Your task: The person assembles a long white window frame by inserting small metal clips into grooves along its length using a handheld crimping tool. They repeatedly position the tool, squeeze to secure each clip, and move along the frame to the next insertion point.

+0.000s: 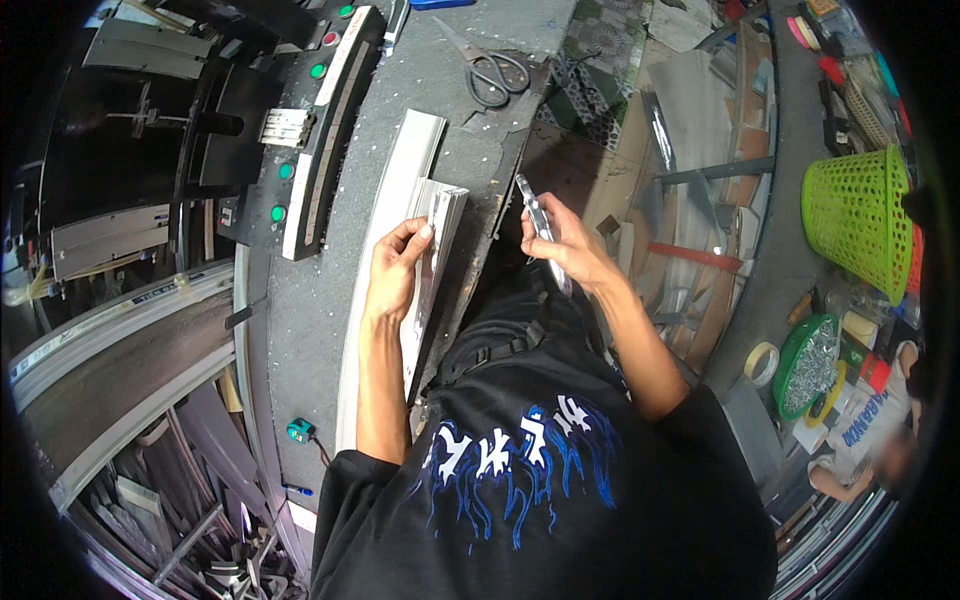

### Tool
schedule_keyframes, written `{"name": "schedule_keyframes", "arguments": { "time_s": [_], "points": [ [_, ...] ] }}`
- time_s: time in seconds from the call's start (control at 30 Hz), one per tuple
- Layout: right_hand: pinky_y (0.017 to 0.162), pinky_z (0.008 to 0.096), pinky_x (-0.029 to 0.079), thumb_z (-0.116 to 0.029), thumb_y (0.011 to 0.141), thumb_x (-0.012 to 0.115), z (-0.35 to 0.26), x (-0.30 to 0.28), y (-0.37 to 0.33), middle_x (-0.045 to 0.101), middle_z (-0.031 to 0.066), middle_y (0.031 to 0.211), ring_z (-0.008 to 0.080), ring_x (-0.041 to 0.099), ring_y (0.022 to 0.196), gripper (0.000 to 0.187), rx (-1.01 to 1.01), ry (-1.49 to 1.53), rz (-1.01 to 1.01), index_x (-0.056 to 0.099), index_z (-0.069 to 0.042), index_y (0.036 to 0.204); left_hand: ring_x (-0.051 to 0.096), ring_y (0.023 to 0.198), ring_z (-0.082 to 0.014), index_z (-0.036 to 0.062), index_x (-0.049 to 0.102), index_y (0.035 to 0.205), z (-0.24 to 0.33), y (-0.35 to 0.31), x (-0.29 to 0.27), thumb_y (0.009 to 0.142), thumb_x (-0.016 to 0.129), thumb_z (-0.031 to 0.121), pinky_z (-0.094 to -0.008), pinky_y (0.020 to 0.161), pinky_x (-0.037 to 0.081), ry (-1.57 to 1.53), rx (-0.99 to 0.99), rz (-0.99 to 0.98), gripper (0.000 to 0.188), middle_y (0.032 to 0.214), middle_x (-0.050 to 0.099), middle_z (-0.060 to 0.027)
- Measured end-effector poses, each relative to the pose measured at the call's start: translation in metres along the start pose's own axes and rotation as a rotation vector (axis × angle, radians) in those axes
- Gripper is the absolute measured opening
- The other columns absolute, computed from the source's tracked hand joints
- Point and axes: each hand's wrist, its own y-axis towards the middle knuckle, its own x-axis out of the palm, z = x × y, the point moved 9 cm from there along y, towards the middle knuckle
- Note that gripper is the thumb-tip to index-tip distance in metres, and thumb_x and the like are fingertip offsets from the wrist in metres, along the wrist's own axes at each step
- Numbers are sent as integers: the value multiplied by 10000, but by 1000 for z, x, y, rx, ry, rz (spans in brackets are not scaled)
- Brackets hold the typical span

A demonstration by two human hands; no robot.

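My left hand (398,268) is closed on the edge of a long silver-white profile strip (447,205), with the thumb on top. Beneath and to the left of it lies another white strip (384,215), lengthwise along the grey workbench (310,345). My right hand (566,246) is held beyond the bench's right edge, fingers wrapped round a slim, shiny metal tool (534,212). The tool's narrow tip points up and away from me, and its exact kind is unclear. Dark scissors (494,77) rest at the far end of the bench.
Green and red buttons (287,171) line a machine on the left. A teal tape measure (299,430) sits on the near bench. Sheet offcuts (700,110) fill a rack to the right, beside a lime basket (856,222), a green bowl (808,366) and another person (868,425).
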Motion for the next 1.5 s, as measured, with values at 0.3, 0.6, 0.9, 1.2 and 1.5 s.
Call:
{"name": "schedule_keyframes", "arguments": {
  "time_s": [0.3,0.6,0.9,1.2,1.5],
  "points": [
    [732,222,457,21,825,667,-40,77,8,652,95,1052,41,512,785,269,-163,172,-79,500,-76,1013,529,838,-61,19,651,1042,18,-6,-7,942,662,118,-223,812,420,-56,52,-64,141,909,627,23],
    [712,201,448,33,827,681,-52,82,10,665,39,1008,22,498,750,266,-233,-56,24,502,-53,1004,594,861,-77,11,620,1133,14,-10,-4,947,649,108,-232,814,466,-220,-39,-134,211,980,671,-9],
    [662,340,516,-113,719,789,-59,73,9,670,105,816,182,649,703,380,-255,-178,253,564,-5,1007,595,925,-101,11,636,1109,11,-4,-4,938,658,112,-271,877,459,-213,-22,-180,200,1040,663,-22],
    [667,326,503,-89,711,758,-34,54,21,644,79,773,156,618,699,306,-108,-179,452,559,-9,927,582,847,-111,11,666,942,60,-46,10,903,704,142,-272,764,465,610,478,343,142,958,666,-59],
    [714,285,503,51,807,708,-1,54,48,624,35,924,138,616,804,257,-24,310,218,601,-26,1028,606,942,-142,58,564,1284,-59,-64,61,1018,534,279,-299,797,515,-792,-71,-45,347,1182,624,-45]
  ]
}}
